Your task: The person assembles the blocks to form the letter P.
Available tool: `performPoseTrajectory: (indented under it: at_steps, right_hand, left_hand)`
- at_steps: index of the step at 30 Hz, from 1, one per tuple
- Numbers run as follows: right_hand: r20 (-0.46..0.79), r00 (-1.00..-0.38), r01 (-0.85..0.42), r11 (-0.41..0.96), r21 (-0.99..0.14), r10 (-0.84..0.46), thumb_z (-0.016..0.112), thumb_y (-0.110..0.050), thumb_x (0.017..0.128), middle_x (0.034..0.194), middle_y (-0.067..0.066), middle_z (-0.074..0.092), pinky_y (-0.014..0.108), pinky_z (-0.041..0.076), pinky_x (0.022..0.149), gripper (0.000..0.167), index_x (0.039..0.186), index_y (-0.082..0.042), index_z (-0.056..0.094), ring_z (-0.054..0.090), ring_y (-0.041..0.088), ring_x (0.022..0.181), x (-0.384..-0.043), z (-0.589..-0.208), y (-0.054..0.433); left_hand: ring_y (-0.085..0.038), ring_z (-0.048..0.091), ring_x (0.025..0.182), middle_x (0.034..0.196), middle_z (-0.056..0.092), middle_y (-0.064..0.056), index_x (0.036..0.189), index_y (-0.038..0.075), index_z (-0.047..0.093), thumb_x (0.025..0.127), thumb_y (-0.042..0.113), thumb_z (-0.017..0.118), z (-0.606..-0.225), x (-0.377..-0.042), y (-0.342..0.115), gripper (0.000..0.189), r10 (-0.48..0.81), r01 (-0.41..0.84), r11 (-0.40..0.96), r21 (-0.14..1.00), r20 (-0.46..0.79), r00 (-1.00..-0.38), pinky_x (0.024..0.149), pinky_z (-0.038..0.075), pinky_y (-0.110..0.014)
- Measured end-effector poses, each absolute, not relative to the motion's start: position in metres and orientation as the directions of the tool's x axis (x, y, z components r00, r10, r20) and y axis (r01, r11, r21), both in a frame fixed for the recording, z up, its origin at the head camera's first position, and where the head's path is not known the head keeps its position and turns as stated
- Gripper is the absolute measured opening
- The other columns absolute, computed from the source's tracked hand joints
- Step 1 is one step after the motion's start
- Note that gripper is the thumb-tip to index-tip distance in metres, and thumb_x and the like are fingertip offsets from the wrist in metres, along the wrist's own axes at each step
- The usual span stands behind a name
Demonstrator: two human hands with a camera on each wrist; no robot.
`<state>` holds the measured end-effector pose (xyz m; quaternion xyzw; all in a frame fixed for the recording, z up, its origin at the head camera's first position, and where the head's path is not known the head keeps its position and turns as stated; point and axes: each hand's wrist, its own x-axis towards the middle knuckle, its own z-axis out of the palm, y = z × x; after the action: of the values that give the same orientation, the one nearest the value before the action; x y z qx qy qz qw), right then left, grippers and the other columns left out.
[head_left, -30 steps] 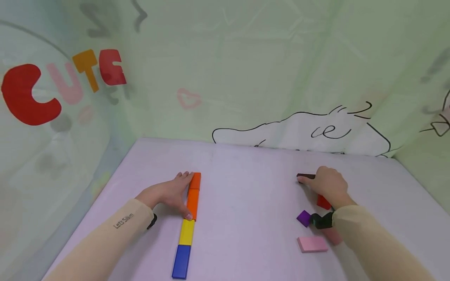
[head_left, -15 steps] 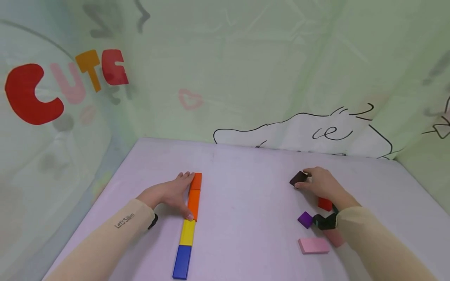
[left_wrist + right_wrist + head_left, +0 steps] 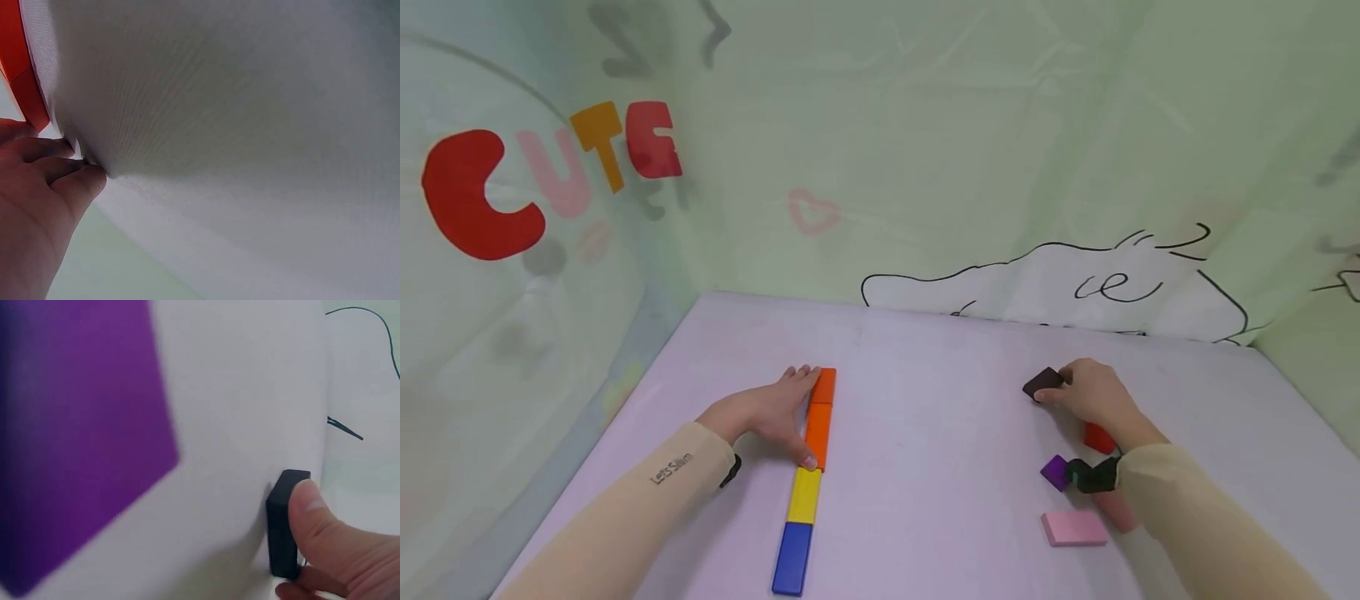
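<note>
A line of flat blocks runs toward me on the left in the head view: an orange block (image 3: 823, 386), a second orange block (image 3: 817, 433), a yellow block (image 3: 805, 495) and a blue block (image 3: 792, 558). My left hand (image 3: 769, 417) lies along the orange pair, thumb spread toward the yellow end and fingertips beside the far block. Between thumb and fingers, my right hand (image 3: 1097, 398) pinches a black block (image 3: 1043, 383), which stands on edge in the right wrist view (image 3: 283, 528). What the left palm covers is hidden.
Near the right wrist lie a red block (image 3: 1099, 437), a purple block (image 3: 1056, 472), a pink block (image 3: 1074, 528) and a partly covered salmon-pink block (image 3: 1116, 510). A drawn-on, light green curtain (image 3: 925, 150) hangs behind the white table (image 3: 925, 467).
My right hand has turned the black block from lying crosswise to a slanted position, its fingers now visible behind it. The left hand has stayed along the orange blocks. The head view has shifted slightly.
</note>
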<state>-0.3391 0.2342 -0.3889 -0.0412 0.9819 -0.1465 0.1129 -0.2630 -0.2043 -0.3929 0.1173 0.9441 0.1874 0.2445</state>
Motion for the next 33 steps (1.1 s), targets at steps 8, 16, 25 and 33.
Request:
performPoseTrajectory:
  at_steps: [8,16,25,33]
  right_hand:
    - [-0.184,-0.939,-0.211,0.908,-0.361,-0.292,0.076,-0.027,0.091,0.133,0.039,0.058,0.063,0.048,0.103,0.066,0.136,0.017,0.054,0.056,0.052,0.121,-0.355,-0.387,0.197]
    - [-0.143,-0.905,-0.305,0.847,-0.435,-0.4,0.075,-0.024,0.093,0.139,0.033,0.057,0.059,0.044,0.111,0.062,0.141,0.009,0.054,0.053,0.048,0.131,-0.367,-0.393,0.128]
    - [-0.079,-0.868,-0.394,0.778,-0.49,-0.489,0.078,-0.022,0.091,0.134,0.03,0.062,0.052,0.046,0.11,0.06,0.14,0.005,0.058,0.058,0.042,0.127,-0.372,-0.4,0.069]
    - [-0.081,-0.852,-0.411,0.757,-0.508,-0.517,0.079,-0.022,0.091,0.136,0.027,0.062,0.05,0.047,0.111,0.06,0.141,0.002,0.058,0.058,0.039,0.128,-0.374,-0.403,0.037]
  left_hand:
    - [-0.038,0.003,0.161,0.173,0.006,-0.018,0.165,0.005,0.008,0.072,0.042,0.092,-0.39,-0.261,-0.203,0.13,0.295,0.102,0.902,0.42,-0.425,-0.856,0.127,0.017,-0.061]
    - [-0.037,0.003,0.161,0.173,0.006,-0.017,0.165,0.005,0.008,0.072,0.042,0.092,-0.389,-0.258,-0.198,0.13,0.31,0.115,0.896,0.428,-0.421,-0.852,0.128,0.017,-0.059]
    - [-0.036,0.004,0.161,0.173,0.007,-0.016,0.165,0.005,0.01,0.072,0.041,0.092,-0.388,-0.254,-0.194,0.128,0.301,0.106,0.9,0.423,-0.427,-0.853,0.128,0.018,-0.057]
    - [-0.035,0.005,0.161,0.173,0.009,-0.014,0.165,0.007,0.012,0.071,0.041,0.092,-0.387,-0.253,-0.194,0.128,0.283,0.083,0.899,0.43,-0.426,-0.86,0.127,0.022,-0.058]
